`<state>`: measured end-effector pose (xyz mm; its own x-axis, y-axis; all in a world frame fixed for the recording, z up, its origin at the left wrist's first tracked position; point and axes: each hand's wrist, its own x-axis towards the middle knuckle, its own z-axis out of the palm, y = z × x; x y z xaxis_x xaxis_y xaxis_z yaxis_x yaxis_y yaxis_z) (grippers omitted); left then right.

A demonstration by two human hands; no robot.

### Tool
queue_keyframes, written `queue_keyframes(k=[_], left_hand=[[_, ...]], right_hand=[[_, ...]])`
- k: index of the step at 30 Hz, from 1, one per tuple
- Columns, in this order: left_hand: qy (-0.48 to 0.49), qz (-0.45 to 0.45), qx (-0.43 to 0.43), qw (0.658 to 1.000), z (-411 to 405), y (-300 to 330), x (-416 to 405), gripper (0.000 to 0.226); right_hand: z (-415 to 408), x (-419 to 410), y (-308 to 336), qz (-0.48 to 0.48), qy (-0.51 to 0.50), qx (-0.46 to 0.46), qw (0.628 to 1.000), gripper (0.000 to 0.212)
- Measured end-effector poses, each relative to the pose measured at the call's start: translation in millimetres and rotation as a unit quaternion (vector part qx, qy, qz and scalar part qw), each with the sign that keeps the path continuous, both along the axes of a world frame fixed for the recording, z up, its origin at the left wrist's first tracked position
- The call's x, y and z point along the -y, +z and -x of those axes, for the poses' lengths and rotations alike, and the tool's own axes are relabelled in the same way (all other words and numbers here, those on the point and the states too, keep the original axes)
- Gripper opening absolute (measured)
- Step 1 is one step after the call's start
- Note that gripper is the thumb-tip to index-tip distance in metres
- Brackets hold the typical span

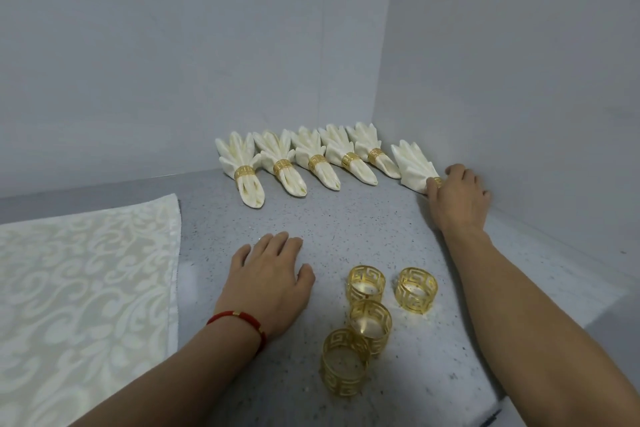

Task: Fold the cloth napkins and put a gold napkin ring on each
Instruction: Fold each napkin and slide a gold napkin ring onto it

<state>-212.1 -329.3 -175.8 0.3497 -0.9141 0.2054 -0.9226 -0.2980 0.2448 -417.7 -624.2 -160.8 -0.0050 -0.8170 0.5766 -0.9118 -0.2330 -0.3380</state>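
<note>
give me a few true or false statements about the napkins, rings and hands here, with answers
1. Six folded cream cloth napkins lie in a row by the wall, each with a gold ring. True.
2. Two loose gold cut-out metal napkin rings stand on the grey speckled countertop. False: four loose rings stand there.
3. The right hand is on the ringed end of the rightmost folded napkin. True.
4. The left hand grips a loose ring. False: it rests flat on the countertop, holding nothing.
5. A flat cream patterned cloth lies at the left of the countertop. True.
6. The red cord bracelet is on the right wrist. False: it is on the left wrist.
</note>
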Motion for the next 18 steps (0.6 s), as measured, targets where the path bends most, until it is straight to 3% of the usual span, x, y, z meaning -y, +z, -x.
queue_keyframes(k=[4, 9, 14, 18], left_hand=[[-0.003, 0.019, -0.051, 0.999, 1, 6, -1, 0.053], [-0.001, 0.115, -0.217, 0.969, 3, 31, -21, 0.027], [0.001, 0.123, -0.159, 0.98, 13, 57, -89, 0.023], [0.043, 0.084, -0.126, 0.988, -12, 59, -181, 0.023]], right_hand=[[11, -48, 20, 0.029, 0.108, 0.094, 0.989, 0.027], [9, -159, 55, 0.078, 0.283, 0.086, 0.952, 0.016], [-23, -305, 82, 0.021, 0.472, -0.064, 0.879, 0.005], [-61, -406, 71, -0.032, 0.559, -0.147, 0.816, 0.005]])
